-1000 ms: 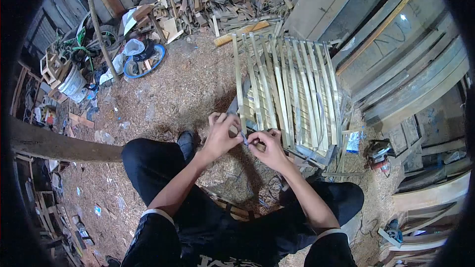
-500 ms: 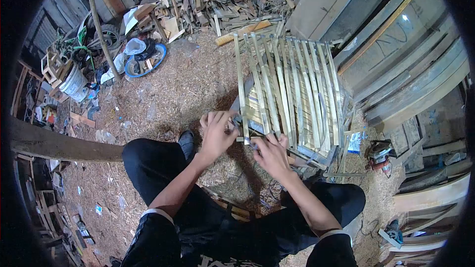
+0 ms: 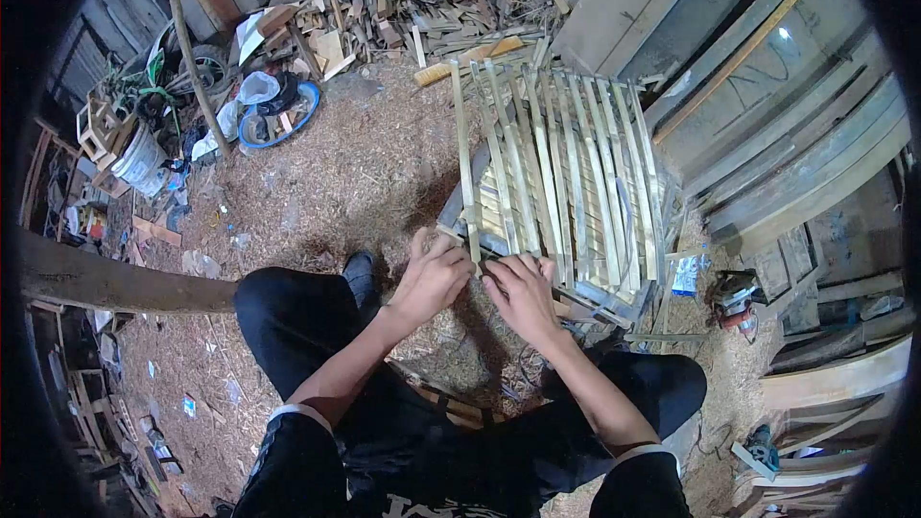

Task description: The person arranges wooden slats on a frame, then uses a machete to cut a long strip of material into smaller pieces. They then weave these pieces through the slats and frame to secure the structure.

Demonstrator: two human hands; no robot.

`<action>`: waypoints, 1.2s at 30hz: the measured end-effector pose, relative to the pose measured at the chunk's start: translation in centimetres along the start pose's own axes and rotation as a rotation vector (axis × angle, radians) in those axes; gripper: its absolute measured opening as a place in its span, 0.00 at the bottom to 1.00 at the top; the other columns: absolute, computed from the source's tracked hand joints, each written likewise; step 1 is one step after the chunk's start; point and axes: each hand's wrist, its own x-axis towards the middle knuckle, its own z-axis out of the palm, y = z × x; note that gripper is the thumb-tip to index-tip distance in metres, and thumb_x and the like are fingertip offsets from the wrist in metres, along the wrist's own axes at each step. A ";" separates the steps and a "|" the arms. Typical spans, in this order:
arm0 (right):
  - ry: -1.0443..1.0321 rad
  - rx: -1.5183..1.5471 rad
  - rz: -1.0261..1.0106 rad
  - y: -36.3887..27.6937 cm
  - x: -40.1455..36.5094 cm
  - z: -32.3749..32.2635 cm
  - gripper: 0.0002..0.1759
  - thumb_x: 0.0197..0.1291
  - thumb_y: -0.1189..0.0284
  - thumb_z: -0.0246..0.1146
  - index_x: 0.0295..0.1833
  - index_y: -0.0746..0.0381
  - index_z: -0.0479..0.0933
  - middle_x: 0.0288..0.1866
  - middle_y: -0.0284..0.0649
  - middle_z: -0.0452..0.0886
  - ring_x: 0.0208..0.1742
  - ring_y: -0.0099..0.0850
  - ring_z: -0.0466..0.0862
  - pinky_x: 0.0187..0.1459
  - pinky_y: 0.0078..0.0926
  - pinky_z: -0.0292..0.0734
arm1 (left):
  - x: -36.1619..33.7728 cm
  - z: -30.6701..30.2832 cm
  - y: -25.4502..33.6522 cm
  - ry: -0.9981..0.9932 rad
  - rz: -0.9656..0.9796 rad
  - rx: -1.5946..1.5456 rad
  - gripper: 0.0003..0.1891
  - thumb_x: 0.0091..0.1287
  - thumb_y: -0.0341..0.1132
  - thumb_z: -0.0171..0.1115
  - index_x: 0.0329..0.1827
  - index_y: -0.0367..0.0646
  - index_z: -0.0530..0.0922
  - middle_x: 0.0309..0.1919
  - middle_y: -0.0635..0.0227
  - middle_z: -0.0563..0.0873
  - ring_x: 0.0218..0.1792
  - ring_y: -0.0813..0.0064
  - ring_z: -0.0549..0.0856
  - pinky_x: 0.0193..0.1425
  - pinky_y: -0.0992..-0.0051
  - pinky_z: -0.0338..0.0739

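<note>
Several pale wooden slats (image 3: 549, 168) lie side by side across a stack of more strips. The near end of the leftmost slat (image 3: 464, 163) lies between my two hands. My left hand (image 3: 434, 270) is closed, its fingertips beside that slat's end; what they pinch is hidden. A short pale edge of wood (image 3: 448, 231) shows just beyond its fingers. From the other side, my right hand (image 3: 526, 295) has its fingers bent and thumb close to the same end. Something small and dark shows by its fingertips, too little to name.
Wood scraps (image 3: 432, 5) are heaped at the back. A blue basin (image 3: 309, 117) with bags stands left of them, near a white bucket (image 3: 141, 165). On the right lie a power tool (image 3: 737, 302) and curved boards (image 3: 825, 197). A beam (image 3: 125, 273) reaches my left knee.
My left hand has moved slightly right and down, its fingers now meeting the slat's end. My right hand has shifted a little left, so the hands are closer together.
</note>
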 end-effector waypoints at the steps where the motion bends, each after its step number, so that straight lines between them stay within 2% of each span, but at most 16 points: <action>1: 0.001 0.001 -0.002 0.0 0.1 0.2 0.13 0.67 0.67 0.65 0.53 0.60 0.83 0.47 0.36 0.83 0.53 0.33 0.77 0.58 0.41 0.60 | 0.0 0.1 -0.1 0.010 0.008 -0.010 0.08 0.63 0.33 0.68 0.45 0.48 0.86 0.44 0.72 0.85 0.58 0.68 0.77 0.74 0.49 0.56; 7: -0.014 0.092 -0.035 -0.3 0.8 -0.4 0.16 0.63 0.68 0.69 0.55 0.60 0.82 0.52 0.36 0.81 0.55 0.35 0.78 0.59 0.41 0.61 | 0.4 -1.6 -0.1 0.109 -0.087 -0.330 0.07 0.63 0.31 0.67 0.44 0.46 0.83 0.43 0.69 0.85 0.55 0.65 0.78 0.71 0.58 0.60; 12: 0.080 0.557 0.107 -2.8 1.8 -2.6 0.20 0.63 0.68 0.69 0.60 0.61 0.79 0.57 0.43 0.81 0.61 0.43 0.77 0.64 0.43 0.64 | 0.9 -2.5 -0.3 0.230 -0.249 -0.561 0.08 0.63 0.32 0.68 0.44 0.44 0.83 0.43 0.67 0.85 0.52 0.65 0.80 0.68 0.62 0.63; 14: 0.025 0.552 0.109 -2.6 1.9 -3.4 0.22 0.66 0.66 0.67 0.62 0.62 0.78 0.58 0.44 0.80 0.62 0.40 0.78 0.64 0.40 0.67 | 1.3 -2.9 0.1 0.271 -0.217 -0.565 0.09 0.63 0.33 0.70 0.44 0.44 0.85 0.43 0.67 0.87 0.51 0.65 0.81 0.67 0.64 0.64; 16: -0.048 0.932 0.343 -2.3 1.8 -3.9 0.22 0.70 0.64 0.65 0.65 0.63 0.77 0.58 0.44 0.81 0.59 0.34 0.79 0.62 0.36 0.71 | 1.7 -3.5 0.7 0.322 -0.161 -0.520 0.09 0.63 0.32 0.71 0.45 0.43 0.86 0.42 0.67 0.87 0.50 0.65 0.82 0.67 0.64 0.65; 17: 0.012 1.116 0.338 -2.1 2.0 -4.2 0.22 0.72 0.65 0.64 0.66 0.65 0.76 0.55 0.43 0.84 0.57 0.29 0.80 0.60 0.32 0.74 | 1.8 -4.0 0.8 0.368 -0.105 -0.471 0.10 0.63 0.31 0.72 0.46 0.43 0.87 0.40 0.68 0.88 0.50 0.65 0.82 0.67 0.63 0.67; 21: 0.131 0.831 0.167 -2.6 2.5 -7.7 0.18 0.72 0.71 0.64 0.62 0.68 0.79 0.45 0.38 0.88 0.49 0.27 0.85 0.59 0.28 0.75 | 2.2 -5.3 0.9 0.350 0.011 -0.420 0.11 0.64 0.32 0.72 0.49 0.44 0.88 0.39 0.64 0.89 0.47 0.63 0.83 0.61 0.64 0.73; 23: 0.122 0.896 0.217 -1.8 2.0 -8.0 0.15 0.71 0.71 0.65 0.58 0.68 0.81 0.43 0.39 0.89 0.47 0.26 0.85 0.56 0.27 0.76 | 2.0 -5.1 1.5 0.260 -0.070 -0.666 0.13 0.66 0.31 0.71 0.53 0.42 0.87 0.36 0.64 0.90 0.39 0.70 0.86 0.50 0.70 0.80; 24: 0.107 0.967 0.267 -1.7 1.8 -8.1 0.14 0.71 0.71 0.66 0.55 0.69 0.83 0.42 0.39 0.89 0.45 0.25 0.85 0.53 0.26 0.77 | 1.9 -5.1 2.0 0.259 -0.066 -0.665 0.13 0.66 0.31 0.71 0.53 0.42 0.87 0.36 0.64 0.90 0.39 0.70 0.86 0.50 0.70 0.80; 26: 0.161 1.000 0.303 -1.3 2.1 -8.4 0.11 0.69 0.72 0.68 0.48 0.69 0.85 0.40 0.40 0.89 0.43 0.23 0.85 0.49 0.23 0.78 | 1.8 -5.3 3.2 0.000 -0.250 -0.991 0.13 0.69 0.31 0.69 0.54 0.39 0.86 0.34 0.66 0.91 0.32 0.80 0.86 0.39 0.76 0.81; 27: 0.244 0.995 0.344 -0.6 2.1 -8.3 0.10 0.69 0.72 0.68 0.48 0.69 0.85 0.40 0.39 0.89 0.43 0.22 0.85 0.49 0.21 0.78 | 1.9 -5.9 4.0 -0.090 -0.297 -1.095 0.12 0.73 0.32 0.66 0.56 0.37 0.85 0.32 0.68 0.91 0.32 0.86 0.85 0.38 0.78 0.81; 28: 0.327 0.988 0.386 0.0 2.1 -8.4 0.10 0.69 0.72 0.69 0.48 0.69 0.85 0.40 0.39 0.89 0.43 0.21 0.85 0.48 0.20 0.78 | 1.9 -5.8 4.1 -0.098 -0.291 -1.094 0.12 0.73 0.32 0.66 0.56 0.37 0.85 0.32 0.68 0.91 0.32 0.86 0.85 0.38 0.78 0.81; 30: 0.352 0.971 0.399 0.3 2.1 -8.9 0.09 0.69 0.74 0.69 0.48 0.69 0.85 0.39 0.38 0.88 0.42 0.19 0.84 0.46 0.18 0.78 | 1.9 -5.7 4.5 -0.375 -0.336 -1.216 0.12 0.75 0.33 0.64 0.56 0.36 0.85 0.33 0.68 0.91 0.34 0.85 0.86 0.40 0.78 0.82; 32: 0.469 1.078 0.453 -0.3 2.6 -9.4 0.10 0.69 0.74 0.69 0.49 0.69 0.84 0.37 0.37 0.88 0.40 0.19 0.84 0.44 0.17 0.78 | 1.8 -5.3 4.7 -0.379 -0.220 -1.180 0.13 0.76 0.34 0.63 0.55 0.35 0.85 0.33 0.67 0.91 0.35 0.83 0.87 0.44 0.76 0.82; 34: 0.447 1.081 0.450 0.3 2.4 -9.4 0.11 0.69 0.72 0.68 0.50 0.69 0.84 0.36 0.36 0.88 0.40 0.18 0.84 0.44 0.16 0.77 | 1.7 -4.6 4.4 -0.432 -0.070 -1.051 0.13 0.75 0.34 0.64 0.55 0.34 0.84 0.35 0.65 0.91 0.36 0.79 0.89 0.47 0.74 0.83; 36: 0.337 1.011 0.452 0.4 2.1 -9.5 0.12 0.70 0.71 0.68 0.51 0.69 0.84 0.36 0.36 0.88 0.42 0.18 0.85 0.42 0.15 0.77 | 2.0 -4.6 4.2 -0.488 -0.084 -1.037 0.15 0.75 0.36 0.65 0.56 0.34 0.83 0.40 0.62 0.91 0.43 0.73 0.90 0.52 0.70 0.83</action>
